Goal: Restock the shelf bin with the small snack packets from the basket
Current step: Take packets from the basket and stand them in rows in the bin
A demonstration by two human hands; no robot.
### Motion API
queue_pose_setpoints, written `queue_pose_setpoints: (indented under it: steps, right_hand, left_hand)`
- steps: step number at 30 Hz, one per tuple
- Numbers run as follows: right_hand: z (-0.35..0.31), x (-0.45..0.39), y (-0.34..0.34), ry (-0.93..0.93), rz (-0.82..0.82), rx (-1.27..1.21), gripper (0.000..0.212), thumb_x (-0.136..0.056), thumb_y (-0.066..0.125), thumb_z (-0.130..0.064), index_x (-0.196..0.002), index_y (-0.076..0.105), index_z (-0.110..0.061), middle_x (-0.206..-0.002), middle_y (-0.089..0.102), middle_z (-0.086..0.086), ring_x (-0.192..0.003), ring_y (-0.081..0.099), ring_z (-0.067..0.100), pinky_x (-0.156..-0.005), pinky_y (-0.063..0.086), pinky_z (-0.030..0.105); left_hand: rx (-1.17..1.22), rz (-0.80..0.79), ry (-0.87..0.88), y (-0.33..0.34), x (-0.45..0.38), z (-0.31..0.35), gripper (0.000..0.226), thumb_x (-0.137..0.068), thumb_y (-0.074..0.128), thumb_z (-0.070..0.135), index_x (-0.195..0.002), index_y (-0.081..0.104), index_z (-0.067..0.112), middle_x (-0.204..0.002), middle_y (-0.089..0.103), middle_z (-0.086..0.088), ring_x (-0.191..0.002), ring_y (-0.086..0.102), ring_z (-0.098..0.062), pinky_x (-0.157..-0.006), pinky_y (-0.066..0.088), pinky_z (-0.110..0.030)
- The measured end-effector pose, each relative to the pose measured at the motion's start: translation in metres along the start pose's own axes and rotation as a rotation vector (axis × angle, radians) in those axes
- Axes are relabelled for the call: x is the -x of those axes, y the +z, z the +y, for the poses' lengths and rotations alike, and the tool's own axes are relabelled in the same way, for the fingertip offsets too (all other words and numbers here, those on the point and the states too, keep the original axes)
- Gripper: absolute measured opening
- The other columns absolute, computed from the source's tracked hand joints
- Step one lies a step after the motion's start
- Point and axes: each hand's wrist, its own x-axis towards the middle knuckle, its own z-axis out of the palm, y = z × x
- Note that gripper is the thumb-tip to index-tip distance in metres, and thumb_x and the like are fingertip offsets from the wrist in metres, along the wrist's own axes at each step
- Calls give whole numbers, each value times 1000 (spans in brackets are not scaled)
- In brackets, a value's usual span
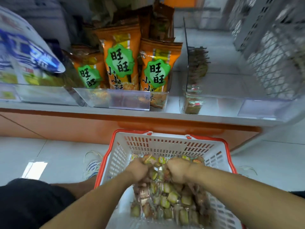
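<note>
Two orange 旺旺 bags above; both hands grip basket packets.

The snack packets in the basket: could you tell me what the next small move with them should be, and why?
Probably lift both handfuls up to the clear shelf bin. The left hand and right hand are curled around small snack packets inside the basket, and that bin looks nearly empty.

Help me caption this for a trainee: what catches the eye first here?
Both hands, left hand and right hand, grip fistfuls of small packets in the white basket on the floor, bottom centre. Above, tall orange snack bags stand on the shelf, beside a nearly empty clear bin to their right.
</note>
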Motion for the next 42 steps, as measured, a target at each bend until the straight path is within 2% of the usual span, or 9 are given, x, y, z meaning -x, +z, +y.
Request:
queue_pose_setpoints:
  steps: [5, 11, 15, 19, 23, 27, 32, 37, 42]
  right_hand:
    - [-16, 107, -111, -172, -52, -22, 6, -88, 68, -17, -87, 71, -13, -76, 67, 3, -71, 62, 20, -55, 46, 25]
    - [-19, 223, -192, -489, -44, -1138, 18, -89, 69, -2, -95, 77, -16, -90, 74, 4, -79, 71, 14, -72, 59, 25]
    - [-16, 234, -198, -520, 217, -1501, 34, -76, 77, -7, -110, 77, -9, -100, 73, 10, -91, 69, 17, -77, 62, 29]
    - [-10, 222, -196, -514, 461, -1598, 31, -75, 72, -14, -106, 77, -7, -97, 71, 10, -85, 69, 16, -80, 62, 31]
    - [-7, 211, -192, -514, 540, -1605, 30, -80, 78, -9, -108, 72, -1, -93, 70, 14, -75, 70, 18, -74, 62, 27]
    - [-11, 206, -181, -510, 603, -1667, 23, -78, 80, -10, -101, 75, -6, -93, 72, 17, -74, 72, 20, -63, 58, 20]
    - [-14, 190, -176, -465, 729, -1808, 27, -78, 70, -15, -102, 75, -5, -91, 74, 8, -79, 73, 15, -72, 60, 26]
    - [-17, 185, -178, -468, 737, -2005, 13, -81, 68, -10, -91, 72, -4, -83, 70, 9, -75, 72, 17, -69, 60, 26]
    - [-17, 186, -179, -504, 663, -2030, 13, -80, 68, -11, -89, 75, -6, -85, 72, 10, -78, 74, 19, -68, 60, 28]
  left_hand:
    - [-95, -139, 114, -30, 50, 81, 46, -101, 59, 47, -97, 70, 3, -85, 75, -21, -61, 66, -26, -45, 54, -29]
    - [-128, -356, 398, -46, 129, 174, 32, -100, 60, 33, -77, 81, 28, -65, 70, 7, -50, 60, -6, -44, 43, -19]
    - [204, -564, 442, -49, 161, 205, 33, -97, 62, 36, -126, 71, 21, -110, 77, -7, -79, 77, -22, -45, 54, -24]
    - [439, -469, 394, -37, 153, 210, 34, -107, 44, 31, -126, 72, 27, -126, 73, -6, -87, 79, -25, -37, 48, -22]
    - [298, -314, 376, -26, 141, 218, 36, -106, 48, 25, -96, 79, 9, -128, 70, -18, -53, 71, -3, -35, 45, -18]
    - [412, -355, 414, -35, 148, 218, 32, -78, 65, 54, -95, 81, 32, -94, 80, -7, -69, 76, -22, -38, 49, -24]
    - [423, -310, 422, -36, 153, 219, 59, -77, 68, 76, -109, 79, 27, -100, 79, -5, -74, 73, -20, -45, 49, -26]
    - [496, -268, 459, -30, 156, 213, 20, -76, 85, 31, -95, 80, 33, -94, 79, 3, -73, 71, -11, -44, 48, -21]
    - [637, -141, 531, -25, 156, 212, 22, -65, 85, 29, -86, 80, 31, -97, 80, -4, -83, 77, -16, -39, 45, -21]
